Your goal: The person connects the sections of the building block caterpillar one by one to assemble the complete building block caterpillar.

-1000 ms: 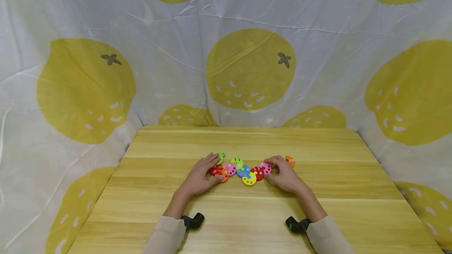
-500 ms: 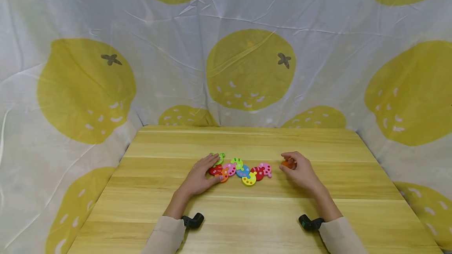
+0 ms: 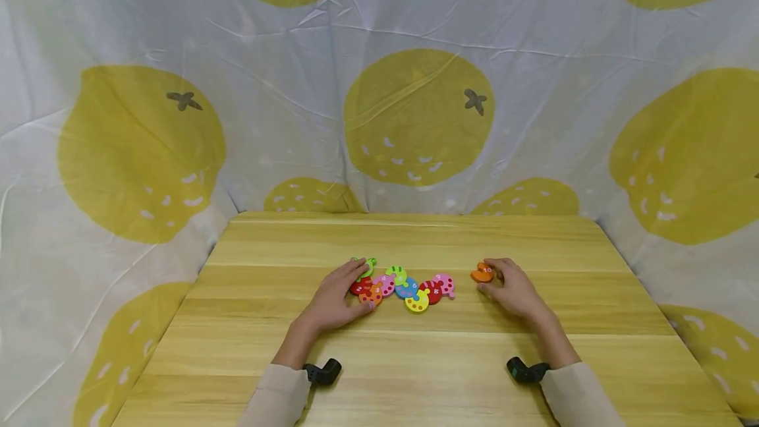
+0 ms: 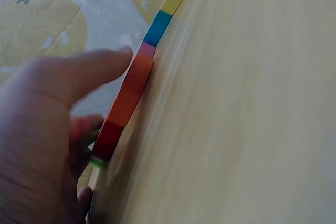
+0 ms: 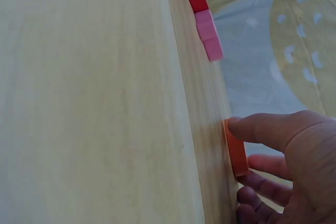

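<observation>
A wavy row of coloured, numbered puzzle pieces lies on the wooden table. My left hand (image 3: 335, 298) rests over its left end, fingers on the green piece (image 3: 369, 269). Its thumb is beside the orange piece marked 3 (image 3: 371, 294), and in the left wrist view it stands off the row's side. At the row's right end is a pink piece (image 3: 443, 284) with an edge knob. Apart from it, to the right, my right hand (image 3: 514, 288) pinches an orange puzzle piece (image 3: 482, 273) marked 10 between thumb and fingers; its side shows in the right wrist view.
Between the ends, the row holds a blue piece (image 3: 406, 288), a yellow piece (image 3: 418, 302) and a red piece (image 3: 432, 292), among others. The wooden table (image 3: 415, 374) reaches back to a hanging cloth (image 3: 284, 117) printed with lemons.
My right hand has left the pink piece, moved right and taken hold of the orange piece, which has turned. My left thumb has shifted to the near edge of the orange 3.
</observation>
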`<state>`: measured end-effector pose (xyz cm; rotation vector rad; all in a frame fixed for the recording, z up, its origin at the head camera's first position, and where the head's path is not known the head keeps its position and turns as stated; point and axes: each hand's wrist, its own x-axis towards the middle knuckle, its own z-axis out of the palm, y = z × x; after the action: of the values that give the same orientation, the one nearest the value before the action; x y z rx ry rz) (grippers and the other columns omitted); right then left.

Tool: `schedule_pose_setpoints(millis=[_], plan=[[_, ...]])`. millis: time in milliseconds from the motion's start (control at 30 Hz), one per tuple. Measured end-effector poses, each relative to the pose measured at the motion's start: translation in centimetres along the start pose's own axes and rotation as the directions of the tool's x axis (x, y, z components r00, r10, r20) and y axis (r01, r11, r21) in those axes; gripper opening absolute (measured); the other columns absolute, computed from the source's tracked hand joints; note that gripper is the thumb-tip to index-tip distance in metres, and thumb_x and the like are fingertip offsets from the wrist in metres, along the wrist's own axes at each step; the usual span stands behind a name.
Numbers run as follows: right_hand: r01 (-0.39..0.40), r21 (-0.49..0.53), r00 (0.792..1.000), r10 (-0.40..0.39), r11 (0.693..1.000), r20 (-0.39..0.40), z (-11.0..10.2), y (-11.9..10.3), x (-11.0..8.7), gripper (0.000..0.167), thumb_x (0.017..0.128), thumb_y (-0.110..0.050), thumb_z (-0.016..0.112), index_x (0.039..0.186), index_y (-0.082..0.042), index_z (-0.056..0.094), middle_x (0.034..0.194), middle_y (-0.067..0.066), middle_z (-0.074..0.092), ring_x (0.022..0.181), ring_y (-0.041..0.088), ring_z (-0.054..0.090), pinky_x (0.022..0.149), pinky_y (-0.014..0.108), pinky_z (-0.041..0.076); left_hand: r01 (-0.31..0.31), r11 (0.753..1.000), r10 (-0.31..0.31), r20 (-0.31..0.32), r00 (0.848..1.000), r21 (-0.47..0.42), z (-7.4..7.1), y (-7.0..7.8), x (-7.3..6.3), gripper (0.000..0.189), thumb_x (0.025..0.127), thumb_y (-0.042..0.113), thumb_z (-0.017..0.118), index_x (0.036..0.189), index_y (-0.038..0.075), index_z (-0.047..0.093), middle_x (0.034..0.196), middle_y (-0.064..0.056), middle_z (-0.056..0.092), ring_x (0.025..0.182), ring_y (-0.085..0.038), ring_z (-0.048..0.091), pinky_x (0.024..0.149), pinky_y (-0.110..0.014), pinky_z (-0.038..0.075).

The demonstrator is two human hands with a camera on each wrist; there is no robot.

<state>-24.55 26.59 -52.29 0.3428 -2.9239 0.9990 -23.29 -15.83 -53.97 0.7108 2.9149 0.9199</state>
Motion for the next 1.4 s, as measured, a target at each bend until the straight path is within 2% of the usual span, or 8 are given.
schedule_pose_setpoints(millis=[167,433,600,800,933,1067,1200,1400], plan=[[-0.001,-0.002,1.0,0.001,1.0,-0.013,0.3,0.0,0.3,0.059,0.094,-0.022,0.076,0.141,0.005,0.056,0.129,0.026,0.058,0.113,0.039,0.058,0.097,0.057,0.05,-0.038,0.999,0.038,0.044,0.998,-0.012,-0.5,-0.3,-0.3,0.086,0.086,0.042,0.072,0.16,0.015,0.039,0.17,-0.001,0.029,0.159,-0.03,0.02,0.127,-0.06,0.02],[-0.042,0.015,0.999,0.043,0.999,-0.012,0.5,-0.1,0.3,0.052,0.09,-0.025,0.081,0.129,0.004,0.062,0.113,0.017,0.062,0.098,0.027,0.057,0.084,0.04,0.049,-0.015,1.0,0.016,0.05,0.999,-0.01,-0.5,-0.1,-0.2,0.087,0.089,0.052,0.074,0.161,0.019,0.038,0.17,0.0,0.029,0.159,-0.029,0.021,0.127,-0.058,0.02],[-0.056,0.06,0.998,0.057,0.997,-0.02,0.5,-0.5,-0.2,0.054,0.089,-0.026,0.082,0.129,0.003,0.062,0.113,0.017,0.063,0.099,0.026,0.06,0.085,0.039,0.051,0.021,1.0,-0.021,0.01,1.0,-0.005,0.0,0.2,0.0,0.087,0.086,0.054,0.076,0.159,0.02,0.043,0.167,0.002,0.035,0.158,-0.028,0.026,0.126,-0.058,0.022],[-0.049,0.106,0.997,0.055,0.993,-0.05,0.6,-0.9,-0.6,0.056,0.088,-0.026,0.083,0.131,0.002,0.062,0.115,0.017,0.064,0.098,0.026,0.062,0.083,0.034,0.053,0.045,0.999,-0.043,-0.096,0.994,0.027,0.9,0.6,0.6,0.087,0.079,0.064,0.079,0.151,0.02,0.053,0.16,0.002,0.046,0.147,-0.028,0.04,0.119,-0.059,0.033],[-0.045,0.131,0.996,0.054,0.99,-0.067,0.6,-1.3,-0.7,0.057,0.087,-0.026,0.085,0.133,-0.001,0.063,0.117,0.015,0.064,0.095,0.024,0.061,0.081,0.029,0.053,0.041,0.999,-0.039,-0.143,0.989,0.009,1.2,0.5,0.7,0.07,0.089,0.058,0.073,0.146,0.02,0.058,0.156,0.0,0.049,0.146,-0.028,0.041,0.116,-0.06,0.034],[-0.032,0.135,0.996,0.043,0.99,-0.072,0.8,-1.7,-0.6,0.057,0.087,-0.024,0.084,0.135,-0.002,0.063,0.12,0.015,0.064,0.095,0.022,0.062,0.079,0.025,0.053,0.017,0.999,-0.022,-0.163,0.986,-0.033,1.0,0.5,0.6,0.05,0.101,0.04,0.066,0.145,0.016,0.06,0.155,-0.004,0.051,0.148,-0.03,0.041,0.115,-0.062,0.034],[-0.028,0.146,0.997,0.039,0.989,-0.069,0.9,-2.2,-0.4,0.057,0.087,-0.024,0.084,0.135,-0.001,0.062,0.12,0.016,0.065,0.094,0.022,0.062,0.078,0.026,0.053,-0.008,0.999,0.0,-0.153,0.988,-0.048,0.7,0.6,0.6,0.048,0.101,0.032,0.066,0.145,0.013,0.06,0.156,-0.007,0.05,0.148,-0.032,0.041,0.116,-0.064,0.034],[-0.03,0.165,0.998,0.039,0.986,-0.051,1.5,-2.5,-0.1,0.056,0.088,-0.023,0.084,0.134,-0.001,0.062,0.119,0.016,0.066,0.093,0.022,0.062,0.079,0.026,0.053,-0.009,0.998,0.003,-0.104,0.995,-0.062,0.6,0.5,0.5,0.049,0.102,0.03,0.064,0.148,0.014,0.057,0.16,-0.007,0.046,0.152,-0.032,0.038,0.121,-0.062,0.03]])
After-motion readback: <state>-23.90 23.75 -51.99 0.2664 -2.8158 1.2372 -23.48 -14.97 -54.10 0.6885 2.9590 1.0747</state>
